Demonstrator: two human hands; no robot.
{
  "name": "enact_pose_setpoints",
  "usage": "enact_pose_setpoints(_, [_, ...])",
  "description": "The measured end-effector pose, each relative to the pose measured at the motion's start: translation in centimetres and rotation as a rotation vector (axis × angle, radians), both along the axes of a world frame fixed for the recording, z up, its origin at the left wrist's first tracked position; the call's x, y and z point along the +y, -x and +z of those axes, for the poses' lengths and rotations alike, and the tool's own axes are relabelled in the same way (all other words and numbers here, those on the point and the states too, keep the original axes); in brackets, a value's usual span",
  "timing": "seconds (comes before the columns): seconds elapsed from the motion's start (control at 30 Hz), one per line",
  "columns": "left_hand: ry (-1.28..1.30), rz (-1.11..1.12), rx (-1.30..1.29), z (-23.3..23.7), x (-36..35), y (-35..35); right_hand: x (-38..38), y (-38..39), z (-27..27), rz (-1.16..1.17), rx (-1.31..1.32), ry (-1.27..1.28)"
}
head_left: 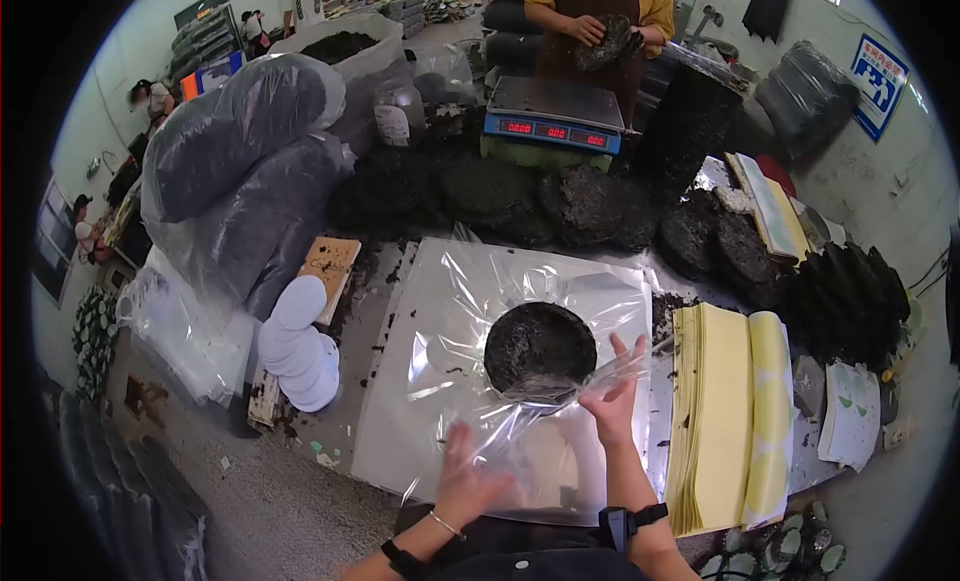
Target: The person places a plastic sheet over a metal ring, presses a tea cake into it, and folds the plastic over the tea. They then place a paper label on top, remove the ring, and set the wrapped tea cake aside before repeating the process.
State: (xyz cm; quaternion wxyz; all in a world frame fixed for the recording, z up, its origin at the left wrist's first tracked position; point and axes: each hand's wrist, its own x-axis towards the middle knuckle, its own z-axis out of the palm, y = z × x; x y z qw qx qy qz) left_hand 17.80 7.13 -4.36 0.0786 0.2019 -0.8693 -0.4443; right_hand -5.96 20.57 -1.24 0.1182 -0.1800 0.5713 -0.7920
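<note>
A dark, round, flat cake of pressed flaky material (541, 349) lies on a white board (400, 421) in front of me. Clear plastic film (455, 291) spreads around it, crinkled and glossy, with its near part gathered over the cake's front edge. My right hand (617, 399) is at the cake's near right side, thumb and fingers closed on the film. Nearer to me on the left, my left hand (468, 479) overlaps the film's near edge; motion smears its fingers, and I cannot tell whether it grips the film.
More dark round cakes (590, 203) line the back, before a digital scale (555, 126). Yellow paper sheets (712, 411) lie right; white paper discs (305, 356) and bulging plastic bags (235, 141) are left. Across the table, a person (600, 16) holds a dark cake.
</note>
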Motion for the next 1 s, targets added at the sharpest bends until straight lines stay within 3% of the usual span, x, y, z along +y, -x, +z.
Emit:
enact_pose_setpoints(0.03, [-0.058,0.256,0.031,0.9,-0.8,1.4,-0.9,0.1,1.2,0.034,-0.029,0.032])
enact_pose_setpoints(0.1, [0.231,0.264,0.321,2.8,-2.0,5.8,-2.7,1.2,-1.7,-0.279,0.409,-0.711])
enact_pose_setpoints(0.13, [0.156,0.190,0.432,3.7,-2.3,8.9,-3.6,1.9,-2.3,-0.304,0.654,-0.877])
enact_pose_setpoints(0.17, [0.083,0.114,0.545,4.4,-2.6,12.3,-4.0,2.4,-2.9,-0.173,0.741,-1.088])
enact_pose_setpoints(0.23, [0.469,-0.025,0.120,4.9,-3.1,17.7,-4.4,2.6,-3.2,-0.180,0.887,-1.246])
enact_pose_setpoints(0.27, [0.464,-0.038,0.113,4.5,-3.1,19.4,-3.8,2.5,-2.3,-0.181,0.872,-1.254])
enact_pose_setpoints(0.33, [0.418,-0.133,-0.449,3.6,-3.7,22.1,-1.9,2.6,0.2,-0.028,0.750,-1.018])
enact_pose_setpoints(0.37, [0.420,-0.141,-0.445,3.2,-4.0,22.9,-2.7,2.9,1.2,-0.037,0.748,-1.021])
enact_pose_setpoints(0.43, [0.569,-0.274,-0.487,1.5,-3.6,22.1,-5.1,2.4,1.9,-0.037,0.258,-0.575])
enact_pose_setpoints(0.47, [0.404,-0.280,-0.313,3.3,-4.1,20.0,-6.5,2.7,1.7,0.155,0.311,-0.665])
enact_pose_setpoints(0.5, [0.413,-0.333,-0.117,3.7,-5.0,17.8,-7.1,2.5,-0.4,0.111,0.527,-0.908])
enact_pose_setpoints(0.53, [0.425,-0.386,0.086,4.1,-6.4,16.0,-7.3,2.2,-1.2,0.086,0.624,-0.989])
enact_pose_setpoints(0.57, [0.431,-0.392,0.086,5.3,-7.7,14.7,-7.5,2.2,-1.9,0.058,0.732,-1.070])
enact_pose_setpoints(0.63, [0.402,0.028,0.333,6.8,-9.9,13.3,-8.3,2.5,-1.7,0.054,0.778,-1.184])
enact_pose_setpoints(0.67, [0.387,0.024,0.299,5.0,-11.0,15.1,-8.4,2.5,-1.3,0.067,0.801,-1.216])
enact_pose_setpoints(0.7, [-0.018,0.024,0.332,2.1,-12.4,18.3,-8.2,2.1,-1.0,0.098,0.826,-1.248])
enact_pose_setpoints(0.77, [-0.412,0.043,0.380,1.1,-13.8,22.5,-8.4,2.5,-0.6,0.117,0.827,-1.243])
enact_pose_setpoints(0.83, [-0.151,-0.590,0.195,3.7,-13.4,25.2,-7.6,3.1,-0.6,0.208,0.659,-1.167])
enact_pose_setpoints(0.9, [-0.072,-0.596,0.277,3.2,-11.3,23.6,-6.1,3.7,-1.4,0.227,0.748,-1.176])
enact_pose_setpoints(0.97, [0.067,-0.600,0.505,2.9,-11.0,22.8,-5.7,3.9,-1.4,0.205,0.683,-0.982])
enact_pose_setpoints(1.0, [0.104,-0.703,0.496,2.2,-11.5,22.7,-5.6,3.7,-0.4,0.164,0.515,-0.849])
